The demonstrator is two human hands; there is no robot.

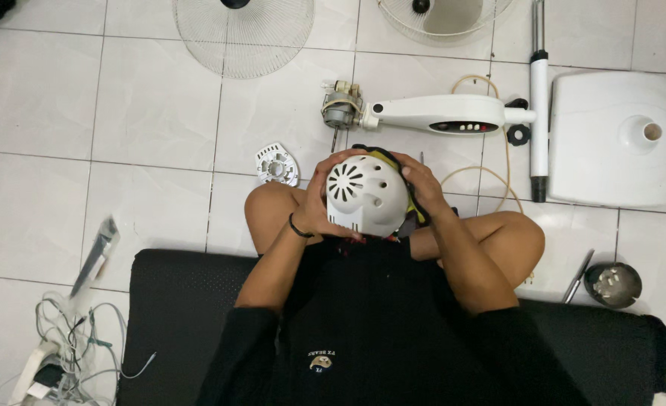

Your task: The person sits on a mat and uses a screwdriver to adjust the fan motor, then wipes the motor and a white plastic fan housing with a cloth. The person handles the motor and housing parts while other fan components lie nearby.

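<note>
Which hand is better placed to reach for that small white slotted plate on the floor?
Probably the left hand. It grips the white motor cover on the side facing the slotted plate. The right hand is on the far side, across the cover.

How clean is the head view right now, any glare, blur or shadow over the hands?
Head view: even, soft light, sharp focus; the white vented plastic motor cover held by left hand and right hand is bright but readable; faint sheen on the white floor tiles; no motion blur.
</note>
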